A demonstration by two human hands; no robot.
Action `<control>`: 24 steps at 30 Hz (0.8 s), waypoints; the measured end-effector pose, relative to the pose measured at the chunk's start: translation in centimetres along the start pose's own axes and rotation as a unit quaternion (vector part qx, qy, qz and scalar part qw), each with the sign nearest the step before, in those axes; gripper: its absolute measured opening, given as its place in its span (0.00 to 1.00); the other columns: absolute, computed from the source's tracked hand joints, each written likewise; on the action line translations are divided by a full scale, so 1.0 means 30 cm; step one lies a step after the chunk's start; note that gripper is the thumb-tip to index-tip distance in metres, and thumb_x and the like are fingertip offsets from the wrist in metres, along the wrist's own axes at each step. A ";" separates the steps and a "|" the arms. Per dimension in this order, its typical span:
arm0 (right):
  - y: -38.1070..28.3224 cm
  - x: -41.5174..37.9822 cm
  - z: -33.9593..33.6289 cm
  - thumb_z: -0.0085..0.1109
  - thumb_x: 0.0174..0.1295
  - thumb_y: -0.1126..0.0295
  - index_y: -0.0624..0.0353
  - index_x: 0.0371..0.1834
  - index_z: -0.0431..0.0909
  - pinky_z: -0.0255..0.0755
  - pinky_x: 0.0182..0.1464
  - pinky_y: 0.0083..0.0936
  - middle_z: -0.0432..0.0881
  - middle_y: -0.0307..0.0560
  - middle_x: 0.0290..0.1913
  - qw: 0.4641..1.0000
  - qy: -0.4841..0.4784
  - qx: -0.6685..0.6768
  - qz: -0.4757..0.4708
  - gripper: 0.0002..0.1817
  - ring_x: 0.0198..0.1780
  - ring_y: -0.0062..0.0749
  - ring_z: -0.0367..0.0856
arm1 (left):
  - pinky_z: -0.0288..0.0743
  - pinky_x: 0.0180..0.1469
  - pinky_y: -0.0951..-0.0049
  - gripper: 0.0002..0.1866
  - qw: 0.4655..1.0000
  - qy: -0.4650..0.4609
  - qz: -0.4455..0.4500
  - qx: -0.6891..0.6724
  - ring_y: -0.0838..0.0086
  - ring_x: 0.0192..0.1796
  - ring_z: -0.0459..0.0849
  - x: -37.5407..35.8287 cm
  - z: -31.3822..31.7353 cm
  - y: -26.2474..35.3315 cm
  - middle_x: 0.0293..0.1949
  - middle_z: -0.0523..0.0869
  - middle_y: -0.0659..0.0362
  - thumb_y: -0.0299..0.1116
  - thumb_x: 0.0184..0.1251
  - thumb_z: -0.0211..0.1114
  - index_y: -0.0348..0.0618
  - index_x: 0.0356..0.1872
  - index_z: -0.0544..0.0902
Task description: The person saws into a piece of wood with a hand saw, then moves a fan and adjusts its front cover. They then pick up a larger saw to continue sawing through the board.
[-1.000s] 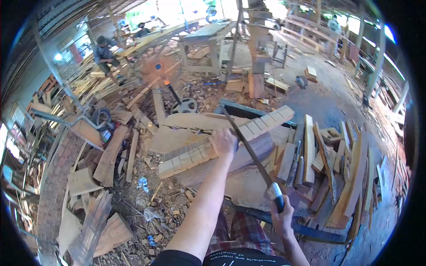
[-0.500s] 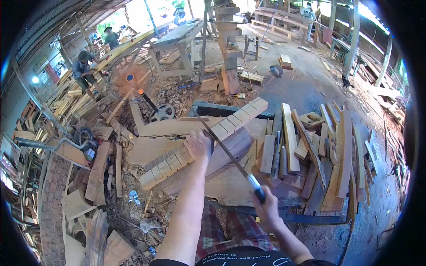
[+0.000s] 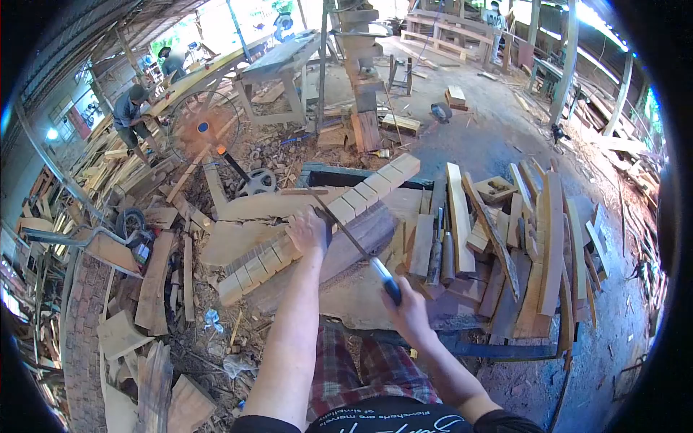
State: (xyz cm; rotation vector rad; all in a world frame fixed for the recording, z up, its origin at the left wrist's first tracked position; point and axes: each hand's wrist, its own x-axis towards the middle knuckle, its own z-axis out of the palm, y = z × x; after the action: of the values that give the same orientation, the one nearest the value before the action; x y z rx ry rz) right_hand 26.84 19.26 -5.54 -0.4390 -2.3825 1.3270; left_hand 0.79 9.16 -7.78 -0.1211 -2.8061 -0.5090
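Note:
A long pale wooden beam (image 3: 256,266) with several cross cuts along its length lies diagonally over a wider, darker board (image 3: 354,247). My left hand (image 3: 307,232) presses down on the beam near its middle, fingers closed over it; a dark patch beside the fingers is too small to make out. In my right hand (image 3: 408,307) is a hand saw (image 3: 351,237), gripped by its dark handle with a silver collar. Its thin blade crosses the beam just right of my left hand, pointing up and left.
Wooden offcuts and chisel-like tools (image 3: 437,256) lie at the right of the bench. A wire-guarded fan (image 3: 204,128) stands ahead left. Scrap boards (image 3: 133,335) cover the floor at left. Two people (image 3: 132,115) work at a long table behind; another person stands far right.
My right hand has moved forward and left with the saw, so its handle is closer to the beam. My left hand stays on the beam; the whole view has shifted slightly.

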 end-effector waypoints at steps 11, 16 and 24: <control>0.033 -0.120 -0.075 0.61 0.62 0.70 0.60 0.40 0.73 0.70 0.33 0.29 0.75 0.51 0.25 0.999 0.021 0.017 0.032 0.09 0.25 0.35 0.74 | 0.58 0.64 0.48 0.19 0.998 0.052 -0.012 -0.029 0.56 0.62 0.71 -0.012 0.033 0.010 0.58 0.78 0.51 0.42 0.67 0.47 0.49 0.50 0.82; 0.026 0.048 0.013 0.58 0.65 0.69 0.60 0.49 0.69 0.70 0.32 0.32 0.74 0.56 0.26 1.000 -0.018 0.006 -0.014 0.13 0.26 0.43 0.76 | 0.62 0.60 0.49 0.17 1.000 0.022 -0.018 0.002 0.57 0.59 0.73 -0.004 0.004 0.014 0.55 0.80 0.53 0.39 0.66 0.49 0.48 0.46 0.83; 0.042 -0.122 -0.096 0.58 0.63 0.74 0.62 0.49 0.72 0.69 0.33 0.23 0.73 0.46 0.26 0.999 0.017 0.041 0.018 0.12 0.27 0.25 0.71 | 0.62 0.60 0.51 0.15 0.999 0.032 -0.017 -0.018 0.56 0.58 0.74 -0.017 -0.024 0.035 0.51 0.81 0.52 0.39 0.64 0.52 0.47 0.44 0.83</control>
State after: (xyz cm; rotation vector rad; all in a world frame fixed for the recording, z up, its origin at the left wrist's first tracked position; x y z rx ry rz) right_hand 31.52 20.41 -5.86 -0.4791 -2.2941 1.4147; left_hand 1.61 9.87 -6.94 -0.0629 -2.7418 -0.5603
